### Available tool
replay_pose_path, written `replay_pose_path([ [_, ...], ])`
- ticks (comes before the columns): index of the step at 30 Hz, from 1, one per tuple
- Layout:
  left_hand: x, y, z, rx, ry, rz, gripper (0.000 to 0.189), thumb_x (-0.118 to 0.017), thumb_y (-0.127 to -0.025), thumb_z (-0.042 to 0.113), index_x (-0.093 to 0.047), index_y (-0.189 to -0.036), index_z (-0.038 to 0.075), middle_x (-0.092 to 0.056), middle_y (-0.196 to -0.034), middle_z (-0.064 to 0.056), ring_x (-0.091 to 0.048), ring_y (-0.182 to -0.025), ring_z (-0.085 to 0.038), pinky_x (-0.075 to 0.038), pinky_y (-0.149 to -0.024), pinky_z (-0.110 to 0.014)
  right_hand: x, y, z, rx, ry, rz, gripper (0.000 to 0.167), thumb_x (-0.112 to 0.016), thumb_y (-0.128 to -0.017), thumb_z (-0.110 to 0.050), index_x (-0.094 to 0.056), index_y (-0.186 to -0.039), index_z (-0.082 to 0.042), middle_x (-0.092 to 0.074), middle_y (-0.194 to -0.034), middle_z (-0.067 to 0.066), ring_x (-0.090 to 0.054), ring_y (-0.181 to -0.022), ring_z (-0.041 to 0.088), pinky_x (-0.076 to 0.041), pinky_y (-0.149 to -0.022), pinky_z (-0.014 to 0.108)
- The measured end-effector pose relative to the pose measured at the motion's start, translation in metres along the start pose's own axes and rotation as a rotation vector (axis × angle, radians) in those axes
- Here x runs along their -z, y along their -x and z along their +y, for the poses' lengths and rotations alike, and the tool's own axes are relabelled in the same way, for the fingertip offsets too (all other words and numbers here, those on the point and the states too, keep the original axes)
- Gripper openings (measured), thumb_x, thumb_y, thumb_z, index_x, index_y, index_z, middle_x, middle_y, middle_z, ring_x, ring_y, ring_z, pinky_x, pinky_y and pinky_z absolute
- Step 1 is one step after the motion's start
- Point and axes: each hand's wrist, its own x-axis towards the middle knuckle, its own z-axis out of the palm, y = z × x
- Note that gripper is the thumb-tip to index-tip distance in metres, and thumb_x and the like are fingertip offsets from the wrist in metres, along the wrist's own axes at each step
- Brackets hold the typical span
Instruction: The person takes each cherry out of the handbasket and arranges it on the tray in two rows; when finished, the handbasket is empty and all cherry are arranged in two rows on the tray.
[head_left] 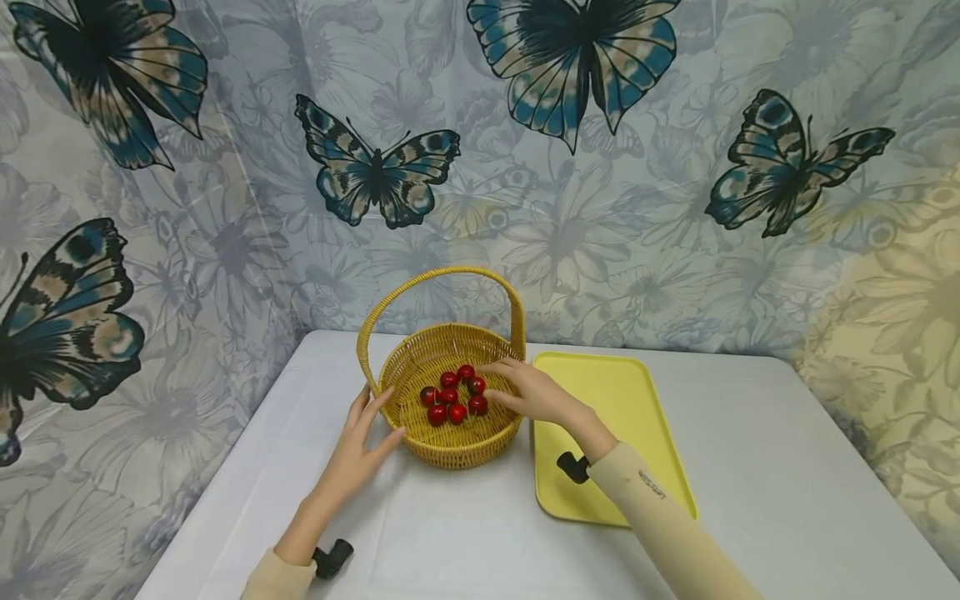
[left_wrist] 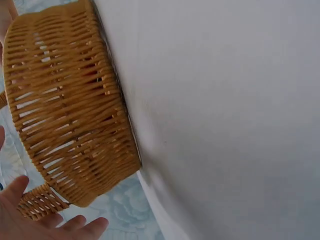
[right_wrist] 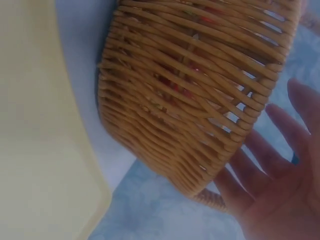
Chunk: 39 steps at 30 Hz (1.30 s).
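Note:
A round yellow-brown wicker basket (head_left: 457,455) with a tall arched handle (head_left: 516,321) stands upright on the table. Several dark red cherries (head_left: 447,396) lie together on its floor. My left hand (head_left: 358,450) is at the basket's left side, fingers spread by the foot of the handle, thumb toward the front rim. In the left wrist view, those fingertips (left_wrist: 95,227) are beside the handle's base. My right hand (head_left: 536,392) reaches across the right rim with relaxed fingers over the cherries. The right wrist view has this hand (right_wrist: 280,180) beside the woven wall, holding nothing.
A yellow rectangular tray (head_left: 615,392) lies just right of the basket, partly under my right forearm. White cloth (head_left: 450,533) covers the table. Behind and to the sides hangs a floral butterfly backdrop (head_left: 637,275). A black wrist mount (head_left: 332,558) sticks out at my left cuff.

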Motion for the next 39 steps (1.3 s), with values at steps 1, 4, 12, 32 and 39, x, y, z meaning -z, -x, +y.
replay_pose_path([
  [1, 0.0, -0.002, -0.001, 0.001, 0.002, -0.008, 0.064, -0.061, -0.088, 0.041, -0.031, -0.144, 0.031, -0.003, -0.155, -0.012, -0.014, -0.138, -0.042, -0.026, -0.096, -0.069, -0.001, -0.001, 0.001, 0.0, -0.001, -0.007, 0.042, -0.055, -0.094, -0.033, -0.053, -0.131, -0.013, -0.053, -0.13, 0.007, -0.048, -0.123, 0.029, -0.04, -0.098, 0.045],
  [4, -0.002, -0.007, -0.002, 0.009, 0.006, -0.028, 0.063, -0.06, -0.088, 0.044, -0.033, -0.144, 0.029, 0.0, -0.155, -0.012, -0.013, -0.138, -0.043, -0.026, -0.095, -0.069, -0.003, -0.004, 0.003, -0.007, -0.011, -0.034, 0.041, -0.056, -0.093, -0.032, -0.055, -0.129, -0.011, -0.054, -0.129, 0.009, -0.043, -0.126, 0.032, -0.038, -0.1, 0.047],
  [12, -0.007, -0.011, 0.0, 0.039, 0.013, -0.05, 0.06, -0.056, -0.089, 0.049, -0.03, -0.142, 0.041, 0.007, -0.154, -0.013, -0.009, -0.138, -0.043, -0.027, -0.096, -0.068, -0.009, -0.014, 0.012, 0.036, -0.048, -0.101, 0.039, -0.061, -0.09, -0.021, -0.057, -0.126, -0.007, -0.058, -0.124, 0.01, -0.05, -0.12, 0.031, -0.041, -0.097, 0.044],
  [32, -0.009, -0.015, -0.009, 0.085, -0.017, -0.12, 0.058, -0.051, -0.09, 0.053, -0.036, -0.142, 0.033, 0.008, -0.154, -0.012, -0.026, -0.13, -0.051, -0.033, -0.092, -0.067, -0.025, -0.03, 0.017, -0.052, 0.057, -0.171, 0.03, -0.071, -0.083, -0.018, -0.067, -0.112, -0.016, -0.061, -0.117, 0.003, -0.058, -0.105, 0.022, -0.047, -0.085, 0.04],
  [39, -0.008, -0.015, -0.009, 0.099, 0.006, -0.157, 0.056, -0.05, -0.091, 0.052, -0.035, -0.142, 0.035, 0.012, -0.154, -0.011, -0.025, -0.131, -0.051, -0.032, -0.093, -0.067, -0.029, -0.034, 0.014, -0.096, 0.144, -0.195, 0.028, -0.073, -0.081, -0.021, -0.068, -0.109, -0.021, -0.061, -0.115, 0.001, -0.058, -0.091, 0.018, -0.046, -0.071, 0.034],
])
